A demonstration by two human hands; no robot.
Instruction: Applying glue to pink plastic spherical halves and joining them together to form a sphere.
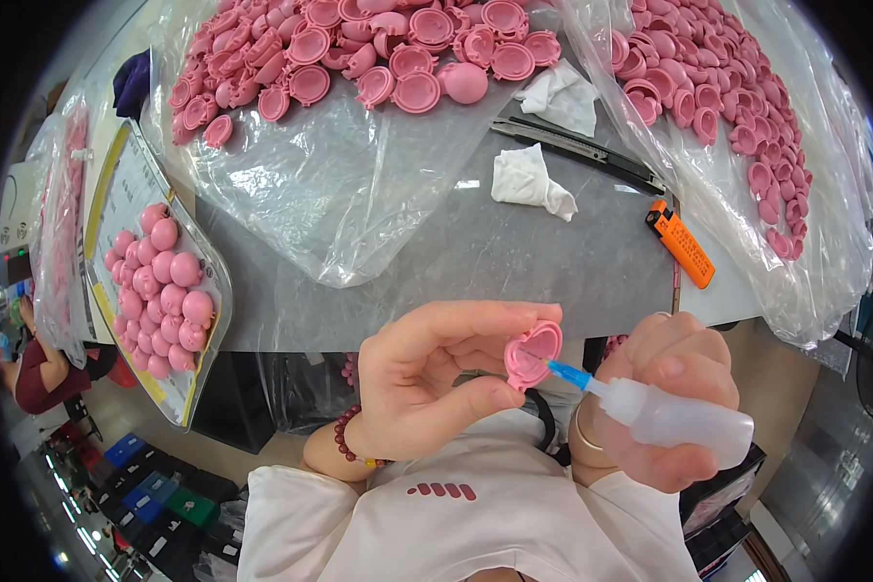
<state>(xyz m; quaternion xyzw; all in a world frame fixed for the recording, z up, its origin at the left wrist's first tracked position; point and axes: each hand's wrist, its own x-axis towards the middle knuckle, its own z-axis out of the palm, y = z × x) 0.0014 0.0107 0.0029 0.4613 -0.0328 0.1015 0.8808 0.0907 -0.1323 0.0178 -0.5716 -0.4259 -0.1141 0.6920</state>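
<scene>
Between thumb and fingers, my left hand grips a pink plastic half-shell, its hollow side turned to the right. My right hand is wrapped round a translucent white squeeze bottle lying nearly sideways. The bottle's blue dispensing tip points left into the hollow of the half-shell; whether it touches the inner wall I cannot tell. Both hands are close to my body, just off the near edge of the grey table.
Pink half-shells cover clear plastic at the back, and more pink pieces lie on plastic at the right. A tray at left holds pink balls. Crumpled tissues, a black cutter knife and an orange lighter lie between.
</scene>
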